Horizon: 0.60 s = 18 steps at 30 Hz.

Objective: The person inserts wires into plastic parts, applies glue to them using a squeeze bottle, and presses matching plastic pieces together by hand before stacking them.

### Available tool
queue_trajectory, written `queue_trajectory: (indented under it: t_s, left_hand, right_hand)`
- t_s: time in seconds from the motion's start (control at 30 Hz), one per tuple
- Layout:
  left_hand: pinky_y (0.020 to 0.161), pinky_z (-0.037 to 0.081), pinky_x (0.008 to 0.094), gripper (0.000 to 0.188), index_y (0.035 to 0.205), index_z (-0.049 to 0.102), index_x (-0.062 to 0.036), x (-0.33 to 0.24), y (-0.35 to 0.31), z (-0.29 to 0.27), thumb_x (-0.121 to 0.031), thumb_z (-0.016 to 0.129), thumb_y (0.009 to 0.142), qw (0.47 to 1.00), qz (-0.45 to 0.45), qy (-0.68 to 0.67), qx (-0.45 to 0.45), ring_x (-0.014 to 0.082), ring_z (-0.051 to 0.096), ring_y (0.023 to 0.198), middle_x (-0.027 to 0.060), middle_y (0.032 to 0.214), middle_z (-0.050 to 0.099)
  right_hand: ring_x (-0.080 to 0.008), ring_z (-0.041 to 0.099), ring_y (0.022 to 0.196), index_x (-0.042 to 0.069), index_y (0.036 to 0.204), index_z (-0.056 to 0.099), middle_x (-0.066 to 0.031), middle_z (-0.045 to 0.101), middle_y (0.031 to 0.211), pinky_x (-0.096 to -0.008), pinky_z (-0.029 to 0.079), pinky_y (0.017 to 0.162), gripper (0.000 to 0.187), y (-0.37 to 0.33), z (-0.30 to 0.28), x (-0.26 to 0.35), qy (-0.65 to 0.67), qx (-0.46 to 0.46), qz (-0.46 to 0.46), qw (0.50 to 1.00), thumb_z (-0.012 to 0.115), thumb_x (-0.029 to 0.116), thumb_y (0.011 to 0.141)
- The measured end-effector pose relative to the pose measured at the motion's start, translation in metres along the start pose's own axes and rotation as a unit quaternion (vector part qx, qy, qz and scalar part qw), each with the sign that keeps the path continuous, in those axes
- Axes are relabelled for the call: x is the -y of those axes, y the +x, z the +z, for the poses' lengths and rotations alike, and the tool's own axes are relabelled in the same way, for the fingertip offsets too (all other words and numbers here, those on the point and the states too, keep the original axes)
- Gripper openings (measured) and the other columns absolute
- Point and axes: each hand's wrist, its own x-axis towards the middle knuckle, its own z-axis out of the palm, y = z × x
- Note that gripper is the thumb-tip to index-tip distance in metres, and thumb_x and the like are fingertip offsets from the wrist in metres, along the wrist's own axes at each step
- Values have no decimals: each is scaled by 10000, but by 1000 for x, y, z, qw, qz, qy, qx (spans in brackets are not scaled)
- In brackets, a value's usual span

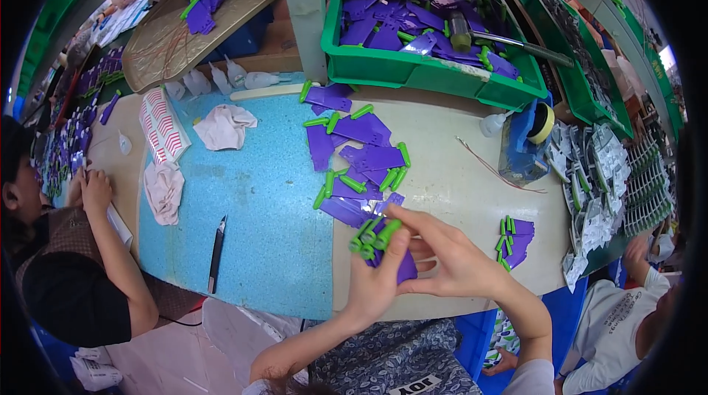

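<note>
A crowded workbench [472, 174] filled the view, its left half covered by a blue foam mat [258, 196] and its right half bare and pale. At the near edge, the person's left hand [372, 281] and right hand [450, 255] met over the bench, both closed around a small bundle of purple plastic parts [383, 244] with green tips, held just above the surface. The left thumb pressed against the green ends; the right fingers curled over the bundle from the far side. How many parts the bundle held could not be told, since the fingers hid much of it. Just beyond the hands, a loose pile [354, 155] of the same purple parts lay across the seam between mat and bare bench. A smaller stack [515, 240] sat to the right of the right hand, apart from it. At the back stood a green crate [413, 70] heaped with more purple parts, a hammer [501, 39] resting on top. A blue tape dispenser [525, 140] stood near the crate's right corner. On the mat lay a knife [216, 255], two crumpled cloths [225, 128] and red-striped cards [164, 126]. A co-worker's hands [90, 188] rested at the bench's left end.
</note>
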Motion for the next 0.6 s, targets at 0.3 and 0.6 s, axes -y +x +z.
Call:
queue_trajectory:
  t_s: [0.3,0.6]
  left_hand:
    - [669,521,294,322,1130,586,43,-17,42,-14,-192,686,933,968,-23,247,37,200,694,748,127,888,708]
    - [713,531,502,525,1107,511,55,-21,113,-17,-97,813,705,668,245,700,59,432,657,801,219,970,654]
  right_hand:
    - [-267,684,764,-29,1151,587,-153,670,887,-365,576,694,313,1,18,-29,-271,-134,-44,952,664,41,856]
    - [-380,634,696,-14,1083,634,-214,636,774,-435,488,650,296,122,-8,-114,-169,-174,36,970,693,178,865]
